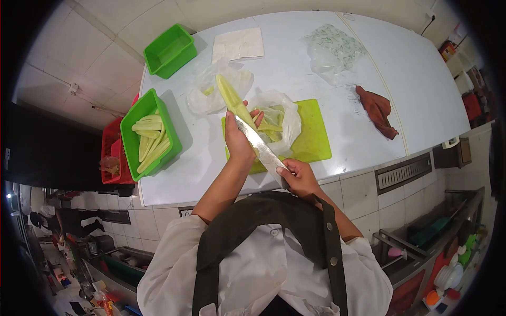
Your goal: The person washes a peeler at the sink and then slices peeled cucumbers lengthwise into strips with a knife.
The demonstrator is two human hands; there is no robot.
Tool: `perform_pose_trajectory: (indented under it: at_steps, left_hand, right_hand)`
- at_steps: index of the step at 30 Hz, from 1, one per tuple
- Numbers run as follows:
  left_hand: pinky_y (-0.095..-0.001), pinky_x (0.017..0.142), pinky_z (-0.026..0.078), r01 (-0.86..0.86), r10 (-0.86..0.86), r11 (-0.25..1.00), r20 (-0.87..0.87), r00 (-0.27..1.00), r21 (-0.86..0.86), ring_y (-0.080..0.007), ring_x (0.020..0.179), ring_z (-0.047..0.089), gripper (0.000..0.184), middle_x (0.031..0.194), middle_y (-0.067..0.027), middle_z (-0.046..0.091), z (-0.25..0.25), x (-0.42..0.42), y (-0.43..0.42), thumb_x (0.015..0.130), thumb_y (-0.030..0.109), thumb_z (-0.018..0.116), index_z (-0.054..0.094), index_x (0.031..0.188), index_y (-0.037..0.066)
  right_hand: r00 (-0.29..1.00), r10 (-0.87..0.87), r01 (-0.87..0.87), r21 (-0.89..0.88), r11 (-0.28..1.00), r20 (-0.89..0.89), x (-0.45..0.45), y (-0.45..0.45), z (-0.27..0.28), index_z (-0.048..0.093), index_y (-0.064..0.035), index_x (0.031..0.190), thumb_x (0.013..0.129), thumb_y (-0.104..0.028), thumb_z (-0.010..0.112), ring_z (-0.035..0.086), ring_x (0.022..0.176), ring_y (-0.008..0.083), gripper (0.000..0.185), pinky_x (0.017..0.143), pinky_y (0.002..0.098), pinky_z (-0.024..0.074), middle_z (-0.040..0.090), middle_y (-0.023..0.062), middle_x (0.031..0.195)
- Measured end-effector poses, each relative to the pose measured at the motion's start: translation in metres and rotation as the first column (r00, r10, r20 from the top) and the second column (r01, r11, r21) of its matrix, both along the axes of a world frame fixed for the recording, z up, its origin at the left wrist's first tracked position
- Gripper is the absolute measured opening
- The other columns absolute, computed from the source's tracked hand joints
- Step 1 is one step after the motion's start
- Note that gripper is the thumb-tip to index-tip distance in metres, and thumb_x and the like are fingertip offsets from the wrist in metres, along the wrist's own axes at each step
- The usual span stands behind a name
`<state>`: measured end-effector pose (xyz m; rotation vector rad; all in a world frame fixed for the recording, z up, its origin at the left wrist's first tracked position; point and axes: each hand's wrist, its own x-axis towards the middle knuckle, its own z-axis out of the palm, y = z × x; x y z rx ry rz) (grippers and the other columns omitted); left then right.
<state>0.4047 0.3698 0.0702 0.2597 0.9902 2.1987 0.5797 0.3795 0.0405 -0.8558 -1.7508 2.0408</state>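
My left hand (pixel 241 138) is wrapped round a long pale-green peeled vegetable (pixel 227 94), which points up and away to the left. In my right hand (pixel 298 176) is the handle of a large knife (pixel 262 146); its wide blade lies along the lower part of the vegetable, by my left fingers. Beneath and beyond my hands, an open plastic bag (pixel 290 124) with green peelings (pixel 270 131) rests on a lime-green cutting board (pixel 314 129). To the left, a green bin (pixel 176 143) contains several peeled vegetables (pixel 149 138).
An upright green bin (pixel 174 55), a white cloth (pixel 238 44) and a thin plastic bag (pixel 203 95) sit at the back left of the white table (pixel 205 179). Farther right lie another clear bag (pixel 333 51) and a brown cloth (pixel 376 111). Red baskets (pixel 112 142) stand beside the left edge.
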Motion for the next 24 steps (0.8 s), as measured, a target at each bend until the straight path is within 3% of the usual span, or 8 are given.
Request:
perform_pose_trajectory:
  at_steps: [4, 5, 8, 11, 14, 15, 18, 24]
  left_hand:
    - [-0.0454, 0.095, 0.042, 0.006, -0.005, 1.000, 0.043, 0.999, -0.009, -0.0264, 0.098, 0.046, 0.044, 0.120, -0.0122, 0.041, -0.005, -0.007, 0.000, 0.097, 0.034, 0.023, 0.034, 0.124, 0.001]
    - [-0.0456, 0.096, 0.042, -0.007, 0.007, 1.000, 0.048, 0.999, -0.006, -0.0264, 0.099, 0.046, 0.044, 0.120, -0.0123, 0.040, -0.007, -0.011, -0.001, 0.097, 0.034, 0.023, 0.034, 0.125, 0.002]
    - [-0.0459, 0.096, 0.041, -0.058, 0.058, 0.998, 0.031, 0.998, 0.006, -0.0267, 0.099, 0.046, 0.044, 0.122, -0.0126, 0.040, -0.011, -0.027, -0.003, 0.097, 0.034, 0.023, 0.033, 0.126, 0.002]
    - [-0.0463, 0.096, 0.041, -0.094, 0.094, 0.996, -0.051, 0.994, 0.004, -0.0270, 0.100, 0.046, 0.042, 0.122, -0.0125, 0.039, -0.015, -0.032, -0.002, 0.097, 0.033, 0.024, 0.032, 0.127, 0.004]
    - [-0.0472, 0.097, 0.039, -0.078, 0.080, 0.997, -0.132, 0.988, 0.019, -0.0268, 0.103, 0.046, 0.041, 0.123, -0.0123, 0.038, -0.015, -0.031, 0.005, 0.097, 0.032, 0.024, 0.031, 0.129, 0.006]
    - [-0.0474, 0.097, 0.039, -0.076, 0.080, 0.996, -0.124, 0.989, 0.036, -0.0266, 0.104, 0.045, 0.041, 0.123, -0.0121, 0.038, -0.017, -0.030, 0.009, 0.097, 0.032, 0.025, 0.030, 0.130, 0.007]
    - [-0.0478, 0.097, 0.038, -0.096, 0.101, 0.994, -0.102, 0.990, 0.052, -0.0256, 0.110, 0.043, 0.042, 0.122, -0.0116, 0.039, -0.017, -0.027, 0.016, 0.097, 0.031, 0.025, 0.027, 0.132, 0.008]
    - [-0.0475, 0.099, 0.036, -0.108, 0.107, 0.994, -0.143, 0.984, 0.006, -0.0232, 0.115, 0.041, 0.043, 0.120, -0.0104, 0.041, -0.029, -0.026, 0.020, 0.098, 0.031, 0.025, 0.026, 0.135, 0.009]
  right_hand:
    - [0.995, 0.104, -0.101, -0.323, 0.941, -0.006, 0.000, 0.007, 0.008, 0.057, -0.0033, 0.085, 0.089, -0.019, 0.054, 0.041, 0.042, 0.0041, 0.016, 0.038, 0.0207, 0.0310, 0.049, -0.0008, 0.056]
    - [0.992, 0.095, -0.120, -0.367, 0.922, -0.085, 0.000, 0.007, 0.004, 0.056, -0.0044, 0.083, 0.089, -0.019, 0.054, 0.038, 0.035, 0.0054, 0.016, 0.033, 0.0207, 0.0277, 0.047, -0.0016, 0.053]
    - [1.000, -0.012, 0.011, -0.308, 0.951, -0.003, 0.001, 0.014, 0.014, 0.057, -0.0044, 0.083, 0.089, -0.019, 0.054, 0.038, 0.037, 0.0044, 0.016, 0.035, 0.0192, 0.0288, 0.049, -0.0023, 0.055]
    - [0.990, -0.134, 0.137, -0.098, 0.986, 0.035, 0.000, 0.022, 0.017, 0.057, -0.0037, 0.085, 0.088, -0.018, 0.054, 0.044, 0.041, 0.0080, 0.014, 0.039, 0.0227, 0.0336, 0.052, 0.0010, 0.057]
    - [0.974, -0.224, 0.204, 0.480, 0.853, -0.016, -0.005, 0.017, 0.013, 0.057, -0.0040, 0.087, 0.085, -0.017, 0.056, 0.049, 0.048, 0.0169, 0.013, 0.047, 0.0290, 0.0384, 0.055, 0.0074, 0.061]
    - [0.966, -0.186, 0.076, 0.489, 0.869, 0.181, -0.001, 0.015, 0.017, 0.056, -0.0056, 0.089, 0.084, -0.017, 0.056, 0.054, 0.057, 0.0280, 0.012, 0.053, 0.0360, 0.0408, 0.055, 0.0140, 0.067]
    - [0.930, -0.336, 0.150, 0.675, 0.722, 0.152, -0.001, 0.003, 0.011, 0.056, -0.0074, 0.087, 0.084, -0.017, 0.055, 0.055, 0.062, 0.0339, 0.011, 0.054, 0.0390, 0.0417, 0.057, 0.0153, 0.070]
    - [0.904, -0.404, 0.202, 0.692, 0.693, 0.140, 0.002, -0.002, 0.004, 0.057, -0.0067, 0.088, 0.084, -0.016, 0.056, 0.056, 0.066, 0.0362, 0.010, 0.055, 0.0402, 0.0426, 0.058, 0.0161, 0.073]
